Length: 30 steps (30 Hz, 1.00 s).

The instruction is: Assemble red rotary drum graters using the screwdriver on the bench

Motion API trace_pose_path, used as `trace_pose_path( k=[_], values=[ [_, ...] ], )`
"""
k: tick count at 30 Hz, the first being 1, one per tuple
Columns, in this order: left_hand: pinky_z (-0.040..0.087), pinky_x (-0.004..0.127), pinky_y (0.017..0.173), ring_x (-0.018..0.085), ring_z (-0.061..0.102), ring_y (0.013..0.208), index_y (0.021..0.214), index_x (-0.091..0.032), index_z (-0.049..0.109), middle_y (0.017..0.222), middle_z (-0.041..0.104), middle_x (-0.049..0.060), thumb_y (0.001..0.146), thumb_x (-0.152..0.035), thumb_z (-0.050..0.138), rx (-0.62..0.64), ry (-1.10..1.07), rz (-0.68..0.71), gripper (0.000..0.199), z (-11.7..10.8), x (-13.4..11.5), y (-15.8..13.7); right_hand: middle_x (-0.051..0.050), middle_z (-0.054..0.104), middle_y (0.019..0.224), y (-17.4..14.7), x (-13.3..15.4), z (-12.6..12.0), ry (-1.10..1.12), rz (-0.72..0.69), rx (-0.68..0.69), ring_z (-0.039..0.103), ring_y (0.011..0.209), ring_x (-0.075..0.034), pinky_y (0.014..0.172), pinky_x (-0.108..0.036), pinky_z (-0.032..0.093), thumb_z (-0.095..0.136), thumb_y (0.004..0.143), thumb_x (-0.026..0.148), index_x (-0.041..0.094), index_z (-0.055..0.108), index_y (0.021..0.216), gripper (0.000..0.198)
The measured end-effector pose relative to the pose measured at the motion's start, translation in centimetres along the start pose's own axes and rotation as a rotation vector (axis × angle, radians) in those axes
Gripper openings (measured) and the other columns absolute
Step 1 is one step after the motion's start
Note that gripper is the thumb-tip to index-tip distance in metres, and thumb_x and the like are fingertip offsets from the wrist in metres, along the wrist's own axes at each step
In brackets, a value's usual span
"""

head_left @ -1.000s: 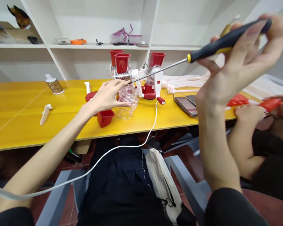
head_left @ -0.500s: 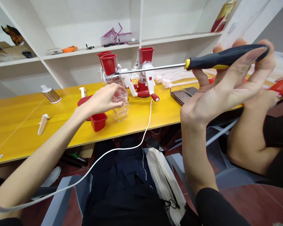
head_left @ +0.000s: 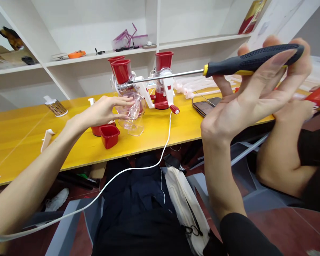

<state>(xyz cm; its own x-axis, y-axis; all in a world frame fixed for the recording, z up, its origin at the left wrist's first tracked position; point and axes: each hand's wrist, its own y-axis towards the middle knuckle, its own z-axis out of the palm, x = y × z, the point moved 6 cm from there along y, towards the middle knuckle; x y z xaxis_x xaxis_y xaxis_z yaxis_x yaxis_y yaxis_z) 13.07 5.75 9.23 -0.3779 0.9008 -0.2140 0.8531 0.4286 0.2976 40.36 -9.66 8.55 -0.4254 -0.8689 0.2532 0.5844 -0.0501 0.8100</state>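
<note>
In my right hand is a screwdriver with a dark blue and yellow handle. Its long shaft points left toward a red-and-clear rotary grater. My left hand, fingers stretched and thumb apart, is at the left side of a clear plastic grater body on the table; whether the fingertips touch it I cannot tell. Just below that hand stands a red hopper-shaped cup, with a red base partly hidden behind it. Another grater with a white crank stands to the right.
On the yellow table lie a metal grating drum, a white crank piece and a phone-like dark device. A white cable crosses my lap. At right, a co-worker's hand is near a red object.
My left hand has drawn back leftward from the clear body, its fingers straighter. My right hand with the screwdriver has shifted slightly left.
</note>
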Motion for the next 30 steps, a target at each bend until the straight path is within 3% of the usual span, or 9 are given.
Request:
trace_pose_path(
  k=[3,6,10,16,23,27,30],
  values=[
    [0.047,0.046,0.120,0.030,0.061,0.143,0.140,-0.028,0.070,0.148,0.068,0.006,0.092,-0.053,0.071,0.015,-0.022,-0.015,0.054,-0.5,-0.2,-0.4,0.001,0.050,0.150,-0.1,0.9,0.8,-0.115,0.074,-0.025,0.067,0.136,-0.017,0.092,-0.031,0.072,0.038,0.103,0.058,0.040,0.044,0.136,0.038],
    [0.051,0.044,0.113,0.029,0.070,0.130,0.141,-0.029,0.070,0.146,0.069,0.006,0.090,-0.052,0.073,-0.005,0.012,-0.065,0.056,-0.7,-0.6,-0.7,0.001,0.052,0.146,-0.3,1.5,1.2,-0.082,0.161,-0.100,0.069,0.131,-0.015,0.088,-0.029,0.072,0.040,0.104,0.048,0.036,0.040,0.130,0.029],
    [0.051,0.043,0.111,0.029,0.071,0.126,0.137,-0.024,0.071,0.140,0.073,0.009,0.087,-0.058,0.075,-0.115,0.076,-0.052,0.061,-0.5,-1.7,-0.7,0.002,0.051,0.146,-0.4,1.8,1.6,-0.073,0.120,-0.052,0.067,0.134,-0.015,0.087,-0.030,0.071,0.038,0.103,0.053,0.040,0.039,0.129,0.029],
    [0.054,0.042,0.109,0.027,0.072,0.125,0.128,-0.026,0.076,0.136,0.075,0.007,0.091,-0.051,0.072,-0.173,0.102,-0.027,0.045,0.3,-1.6,-0.7,-0.003,0.048,0.150,-0.2,1.2,1.7,-0.039,0.249,-0.109,0.068,0.132,-0.015,0.086,-0.026,0.069,0.041,0.099,0.048,0.035,0.030,0.129,0.034],
    [0.052,0.043,0.116,0.028,0.068,0.133,0.133,-0.028,0.075,0.142,0.072,0.005,0.087,-0.043,0.075,-0.139,-0.074,-0.079,0.048,0.1,-1.0,-1.2,-0.006,0.049,0.150,-0.2,1.0,2.2,-0.076,0.161,-0.055,0.067,0.134,-0.021,0.078,-0.028,0.070,0.044,0.099,0.061,0.032,0.038,0.134,0.046],
    [0.051,0.043,0.115,0.028,0.070,0.129,0.128,-0.026,0.076,0.139,0.074,0.005,0.087,-0.042,0.074,-0.143,-0.054,-0.102,0.045,-0.1,-1.5,-1.4,-0.008,0.056,0.139,-0.3,0.6,1.5,0.051,0.219,-0.181,0.075,0.117,-0.017,0.066,-0.023,0.067,0.048,0.099,0.039,0.026,0.040,0.125,0.030],
    [0.048,0.042,0.116,0.027,0.069,0.129,0.125,-0.025,0.076,0.138,0.074,0.006,0.087,-0.046,0.073,-0.175,0.008,-0.081,0.043,-0.1,-1.8,-1.3,-0.007,0.054,0.145,-0.2,0.7,1.7,-0.093,0.154,-0.088,0.071,0.127,-0.018,0.071,-0.023,0.068,0.044,0.102,0.050,0.030,0.041,0.131,0.036]
  ],
)
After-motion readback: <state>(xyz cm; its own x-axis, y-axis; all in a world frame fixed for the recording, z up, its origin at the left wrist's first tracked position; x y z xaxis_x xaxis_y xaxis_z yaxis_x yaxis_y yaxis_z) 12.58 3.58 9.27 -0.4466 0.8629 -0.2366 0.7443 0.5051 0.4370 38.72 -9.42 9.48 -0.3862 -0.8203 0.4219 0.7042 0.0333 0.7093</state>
